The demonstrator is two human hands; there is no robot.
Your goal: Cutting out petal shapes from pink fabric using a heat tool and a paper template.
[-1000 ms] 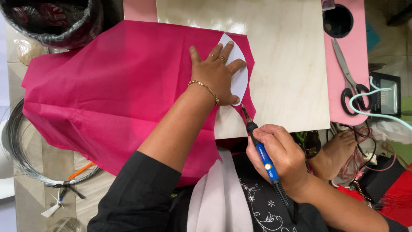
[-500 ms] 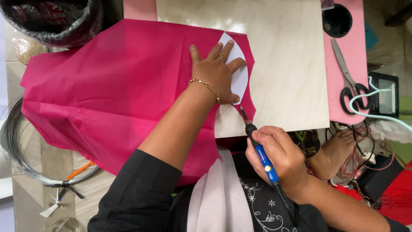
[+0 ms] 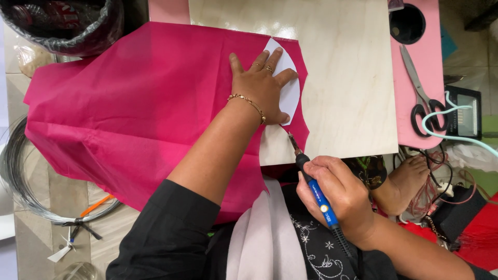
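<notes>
Left hand [image 3: 259, 85] flat on one white template [image 3: 289, 88], right hand [image 3: 337, 194] gripping one blue tool [image 3: 316, 192]

Fabric [image 3: 140, 103] lies on the board [image 3: 342, 78], template [image 3: 288, 88] on its right edge; scissors [image 3: 423, 98] right of the board, wire coil [image 3: 21, 176] far left

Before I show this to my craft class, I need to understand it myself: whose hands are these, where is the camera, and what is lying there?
The view comes from a camera on the person's head, looking down at their own two hands. The left hand presses a white paper template flat on pink fabric spread over a pale wooden board. The right hand grips a blue pen-shaped tool, its metal tip at the fabric's edge by the template. Black-handled scissors lie on a pink surface to the right; a coil of wire lies left.
</notes>
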